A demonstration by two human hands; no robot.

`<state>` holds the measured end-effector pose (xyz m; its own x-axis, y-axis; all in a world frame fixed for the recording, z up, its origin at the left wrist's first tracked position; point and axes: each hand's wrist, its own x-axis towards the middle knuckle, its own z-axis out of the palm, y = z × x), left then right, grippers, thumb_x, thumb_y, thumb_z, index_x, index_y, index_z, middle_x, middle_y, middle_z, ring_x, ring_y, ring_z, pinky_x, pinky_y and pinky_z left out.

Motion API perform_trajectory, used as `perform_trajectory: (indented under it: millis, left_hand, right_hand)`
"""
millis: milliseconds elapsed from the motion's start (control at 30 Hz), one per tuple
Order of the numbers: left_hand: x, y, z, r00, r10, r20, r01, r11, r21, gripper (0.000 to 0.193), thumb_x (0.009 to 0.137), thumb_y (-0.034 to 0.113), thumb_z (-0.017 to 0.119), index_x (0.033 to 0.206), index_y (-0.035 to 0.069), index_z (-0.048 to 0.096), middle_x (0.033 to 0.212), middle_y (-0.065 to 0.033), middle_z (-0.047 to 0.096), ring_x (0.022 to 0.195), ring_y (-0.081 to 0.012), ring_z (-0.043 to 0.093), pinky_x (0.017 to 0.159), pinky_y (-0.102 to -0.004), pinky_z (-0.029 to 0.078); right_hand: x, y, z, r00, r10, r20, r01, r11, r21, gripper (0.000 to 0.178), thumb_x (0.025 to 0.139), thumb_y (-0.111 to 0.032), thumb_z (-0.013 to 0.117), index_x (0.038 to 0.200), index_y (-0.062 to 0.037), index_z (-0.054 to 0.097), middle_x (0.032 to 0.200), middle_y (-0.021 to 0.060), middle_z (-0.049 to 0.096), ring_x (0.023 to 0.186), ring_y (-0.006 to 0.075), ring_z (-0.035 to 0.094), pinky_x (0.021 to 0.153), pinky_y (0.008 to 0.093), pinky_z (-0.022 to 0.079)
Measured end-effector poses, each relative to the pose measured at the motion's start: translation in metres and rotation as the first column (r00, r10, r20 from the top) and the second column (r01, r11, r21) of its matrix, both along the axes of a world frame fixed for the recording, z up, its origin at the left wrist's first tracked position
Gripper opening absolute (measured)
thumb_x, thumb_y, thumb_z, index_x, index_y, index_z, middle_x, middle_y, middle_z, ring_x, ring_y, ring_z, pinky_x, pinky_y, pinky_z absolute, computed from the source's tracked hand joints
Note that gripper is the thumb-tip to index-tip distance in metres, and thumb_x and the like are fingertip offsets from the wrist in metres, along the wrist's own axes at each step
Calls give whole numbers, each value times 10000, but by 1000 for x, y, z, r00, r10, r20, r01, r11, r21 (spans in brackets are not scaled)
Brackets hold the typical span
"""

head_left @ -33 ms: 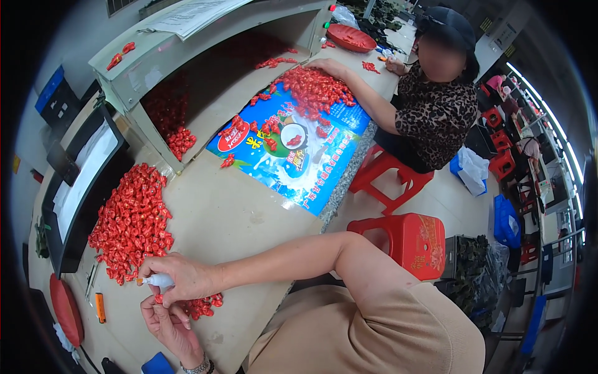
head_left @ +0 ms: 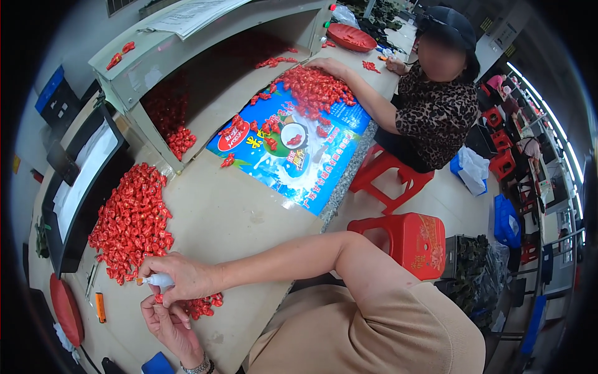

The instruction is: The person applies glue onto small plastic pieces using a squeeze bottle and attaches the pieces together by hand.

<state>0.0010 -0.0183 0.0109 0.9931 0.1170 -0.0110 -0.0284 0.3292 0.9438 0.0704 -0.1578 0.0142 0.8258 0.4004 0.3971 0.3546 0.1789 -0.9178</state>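
Your right hand is curled round a small white bottle, its long axis running roughly sideways, with the nozzle pointing left. Just below it, your left hand has its fingertips drawn together, seemingly pinching a small red piece; its exact grip is partly hidden. That piece sits nearer you than the bottle, close beside it, and the nozzle points past it rather than at it. The large red pile lies beyond both hands on the counter; the small red pile lies just right of your left hand.
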Motion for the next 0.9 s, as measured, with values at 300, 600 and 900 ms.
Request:
perform_trajectory:
  millis: [300,600,900]
  left_hand:
    - [0,-3,-1,1000,19,6,-19,999,-27,206,977,245,502,1029,49,468,549,-4,448,420,-52,374,453,-177,286]
    - [-2,-6,6,1000,22,-1,-22,999,-48,213,964,237,525,1026,42,465,636,-22,517,434,-60,414,401,-177,287]
    - [1,0,-3,998,60,2,-60,996,-59,193,974,216,502,1038,34,493,653,-32,528,434,-49,394,399,-165,291]
  right_hand:
    - [1,0,-1,999,-26,42,27,999,-27,494,613,-87,746,1039,-36,501,844,91,587,790,236,593,715,367,475]
    - [-2,-1,0,1000,-13,26,14,1000,-16,475,624,-63,739,1046,-41,523,816,84,576,773,204,601,696,344,484]
    - [3,-4,3,999,43,0,-43,996,-74,455,663,-60,705,1066,-38,497,888,97,566,845,215,583,755,349,475]
